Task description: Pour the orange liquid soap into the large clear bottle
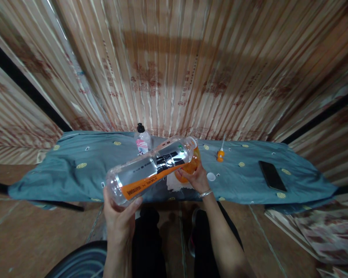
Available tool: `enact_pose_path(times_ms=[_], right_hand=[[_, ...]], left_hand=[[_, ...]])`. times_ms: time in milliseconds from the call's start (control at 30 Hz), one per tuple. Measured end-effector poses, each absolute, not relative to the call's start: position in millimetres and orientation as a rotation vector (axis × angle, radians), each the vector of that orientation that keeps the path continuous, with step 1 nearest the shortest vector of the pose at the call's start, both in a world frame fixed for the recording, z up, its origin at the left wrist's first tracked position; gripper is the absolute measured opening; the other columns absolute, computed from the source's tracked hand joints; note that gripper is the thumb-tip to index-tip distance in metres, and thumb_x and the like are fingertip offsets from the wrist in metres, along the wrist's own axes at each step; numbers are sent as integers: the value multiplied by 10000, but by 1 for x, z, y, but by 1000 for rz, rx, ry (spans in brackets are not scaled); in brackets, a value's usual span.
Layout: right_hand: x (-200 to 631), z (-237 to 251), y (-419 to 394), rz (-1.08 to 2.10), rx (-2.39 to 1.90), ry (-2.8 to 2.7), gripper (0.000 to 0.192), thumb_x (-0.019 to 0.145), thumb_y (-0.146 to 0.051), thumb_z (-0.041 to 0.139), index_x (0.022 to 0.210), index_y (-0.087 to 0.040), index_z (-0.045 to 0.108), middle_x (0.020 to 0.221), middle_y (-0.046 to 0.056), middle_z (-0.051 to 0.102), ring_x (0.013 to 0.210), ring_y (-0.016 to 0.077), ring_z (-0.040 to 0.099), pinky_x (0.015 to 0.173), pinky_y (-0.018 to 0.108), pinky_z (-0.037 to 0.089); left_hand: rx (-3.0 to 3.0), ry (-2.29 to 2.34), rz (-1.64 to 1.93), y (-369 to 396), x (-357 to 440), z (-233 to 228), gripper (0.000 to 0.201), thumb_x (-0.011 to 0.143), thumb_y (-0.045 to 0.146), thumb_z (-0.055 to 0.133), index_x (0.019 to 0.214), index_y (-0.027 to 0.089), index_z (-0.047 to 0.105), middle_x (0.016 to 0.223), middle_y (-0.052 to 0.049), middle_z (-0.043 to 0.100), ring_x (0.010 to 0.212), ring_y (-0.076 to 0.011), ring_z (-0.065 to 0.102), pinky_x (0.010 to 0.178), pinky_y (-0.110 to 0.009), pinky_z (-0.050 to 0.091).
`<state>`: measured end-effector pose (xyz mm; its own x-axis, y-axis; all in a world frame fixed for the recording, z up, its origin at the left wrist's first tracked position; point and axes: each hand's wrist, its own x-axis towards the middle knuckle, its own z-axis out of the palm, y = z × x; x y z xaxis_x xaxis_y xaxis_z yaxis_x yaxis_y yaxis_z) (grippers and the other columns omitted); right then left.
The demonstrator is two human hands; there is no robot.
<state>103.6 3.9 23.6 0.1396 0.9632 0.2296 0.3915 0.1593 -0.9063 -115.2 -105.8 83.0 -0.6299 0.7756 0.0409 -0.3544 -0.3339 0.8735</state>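
Above the near edge of the bench (75,173), the left hand (120,216) clasps a tipped bottle (152,168) by its base — mouth slanting far-right over the orange vessel (188,166) the right hand (195,179) holds.

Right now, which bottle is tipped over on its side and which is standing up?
The big clear bottle with the orange and black label is tipped sideways, held in the left hand. The small bottle with the black cap stands upright on the blue cloth behind it.

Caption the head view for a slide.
Left hand tilts a clear bottle toward an orange bowl steadied by the right hand.
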Motion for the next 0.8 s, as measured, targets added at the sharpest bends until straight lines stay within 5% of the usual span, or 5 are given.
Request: enact_pose_path(times_ms=[800], right_hand=[[106,20,5,722,-1404,-1417,718,654,-486,827,1260,-196,576,1049,108,761,951,342,743,889,550,607]], left_hand=[[653,1157,2030,-107,-112,88,745,410,228,979,1073,242,640,979,-3,667,900,-207,655,994,-402,493]])
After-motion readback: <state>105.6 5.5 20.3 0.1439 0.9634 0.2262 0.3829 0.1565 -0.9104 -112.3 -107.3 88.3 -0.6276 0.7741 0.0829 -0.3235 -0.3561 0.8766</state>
